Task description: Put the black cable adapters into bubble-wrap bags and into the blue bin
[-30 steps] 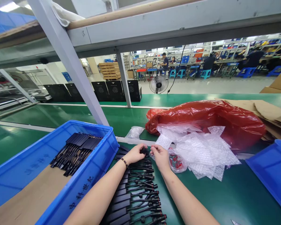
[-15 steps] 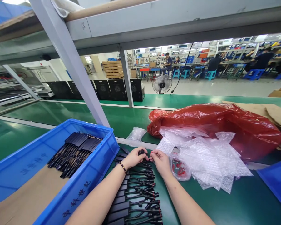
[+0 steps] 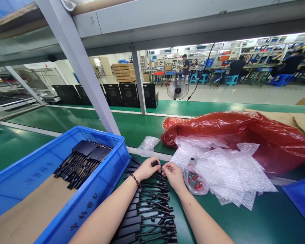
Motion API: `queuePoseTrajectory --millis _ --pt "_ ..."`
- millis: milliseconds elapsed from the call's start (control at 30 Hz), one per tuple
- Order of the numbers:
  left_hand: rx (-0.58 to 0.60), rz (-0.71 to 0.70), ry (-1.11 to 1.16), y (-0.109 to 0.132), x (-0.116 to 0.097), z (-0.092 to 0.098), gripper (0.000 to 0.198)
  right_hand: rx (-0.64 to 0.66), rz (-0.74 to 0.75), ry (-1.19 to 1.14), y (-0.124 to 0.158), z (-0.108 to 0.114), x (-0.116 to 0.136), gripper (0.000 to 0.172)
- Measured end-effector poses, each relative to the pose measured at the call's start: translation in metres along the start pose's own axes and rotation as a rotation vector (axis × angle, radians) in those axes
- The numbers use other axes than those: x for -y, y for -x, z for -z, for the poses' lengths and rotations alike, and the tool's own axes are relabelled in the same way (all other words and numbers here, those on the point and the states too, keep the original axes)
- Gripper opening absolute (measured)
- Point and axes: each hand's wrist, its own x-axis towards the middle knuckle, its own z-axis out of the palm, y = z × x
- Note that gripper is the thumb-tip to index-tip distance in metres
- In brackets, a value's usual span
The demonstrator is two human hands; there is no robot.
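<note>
My left hand [image 3: 146, 170], with a beaded bracelet at the wrist, is closed round a black cable connector [image 3: 155, 163]. Fingertips of my right hand [image 3: 174, 174] are pinched together at the connector's end; whatever they hold is too small to make out. Under and in front of both hands lies a row of black cables [image 3: 155, 206] with flat black blocks at the left ends and connectors at the right, several showing a red band. Just right of my right hand is a clear plastic bag [image 3: 204, 187] with small red pieces inside.
A blue bin [image 3: 125, 152] at left holds cardboard and more black cables [image 3: 85, 159]. Bubble-wrap bags [image 3: 226, 173] and a red plastic bag [image 3: 239, 125] lie at right. A slanted metal post [image 3: 83, 67] rises behind the bin. A fan [image 3: 178, 90] stands beyond; people sit farther back.
The view has shifted slightly. Both hands stay together at the same place, the right fingertips now a little closer against the connector.
</note>
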Motion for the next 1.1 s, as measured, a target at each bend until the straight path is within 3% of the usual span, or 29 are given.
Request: queuePoseTrajectory --millis 400,600,800,1000,1100 --pt "-0.013 0.028 -0.058 0.0000 -0.0043 -0.0013 0.018 0.026 0.058 0.110 0.0013 0.0007 0.0001 0.022" --pt "0.087 0.002 -0.016 0.0010 -0.0053 0.0012 0.016 0.095 -0.028 0.042 -0.0005 0.0009 -0.0011 0.020" --pt "0.108 -0.006 0.039 0.0004 -0.0038 0.0024 0.010 0.108 0.018 0.078 -0.0025 0.0008 -0.0061 0.017" --pt "0.063 0.012 0.032 -0.0014 -0.0008 0.0018 0.013 -0.127 0.006 0.018 -0.0058 0.0040 -0.0072 0.030" --pt "0.052 0.045 0.001 -0.0025 0.0021 0.0000 0.015 -0.178 0.016 0.018 -0.0058 0.0041 -0.0073 0.030"
